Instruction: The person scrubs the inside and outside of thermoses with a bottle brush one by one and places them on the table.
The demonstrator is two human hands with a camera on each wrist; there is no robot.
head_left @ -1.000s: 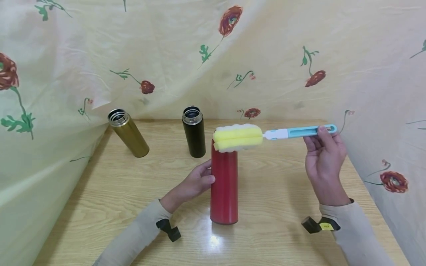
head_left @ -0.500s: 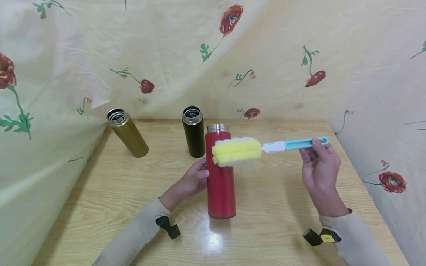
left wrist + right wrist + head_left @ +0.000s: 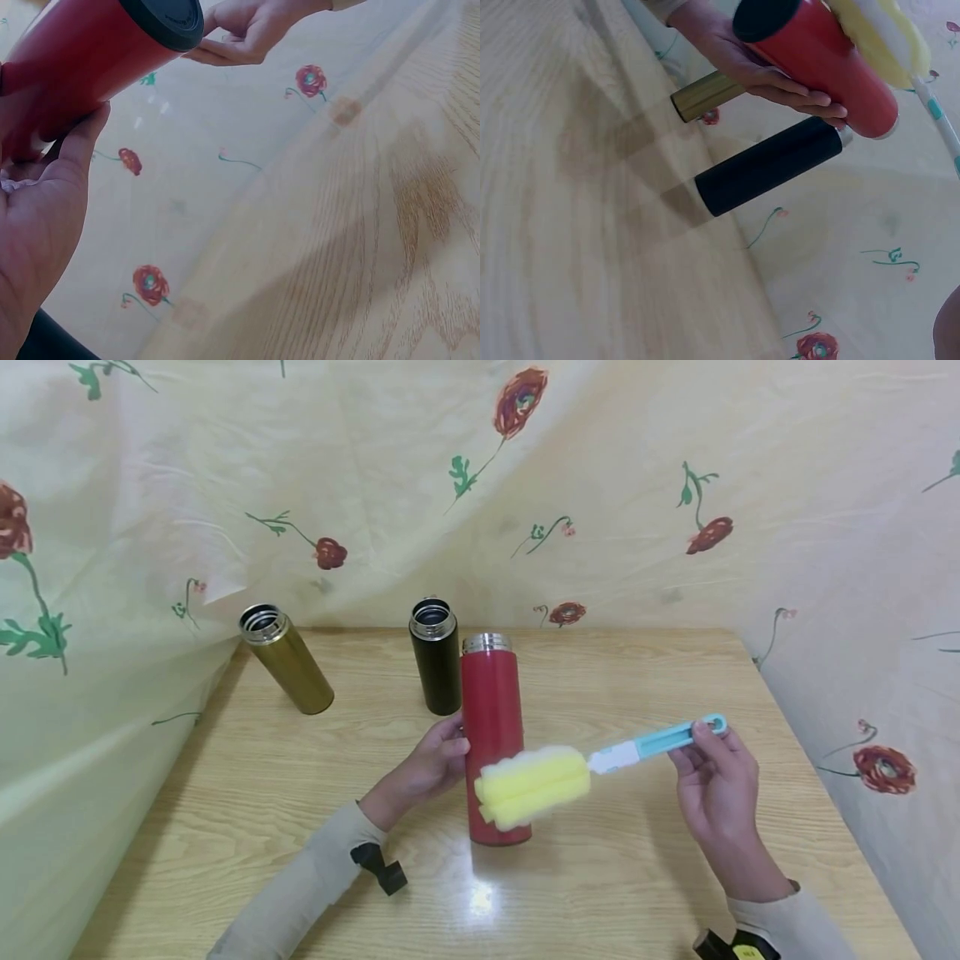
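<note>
Red flask (image 3: pixel 492 735) between hands, sponge brush (image 3: pixel 534 785) alongside

The light wooden worktop (image 3: pixel 645 860) is smooth and shiny, with a bright spot of light on it. The tall red bottle (image 3: pixel 492 727) has a smooth matt coat and a shiny metal rim. The brush (image 3: pixel 592 766) has a soft, bumpy yellow sponge head and a smooth blue and white plastic handle. The flowered cloth (image 3: pixel 615 485) behind looks thin and wrinkled.

Bright, even light; tabletop (image 3: pixel 615 893) glare.
</note>
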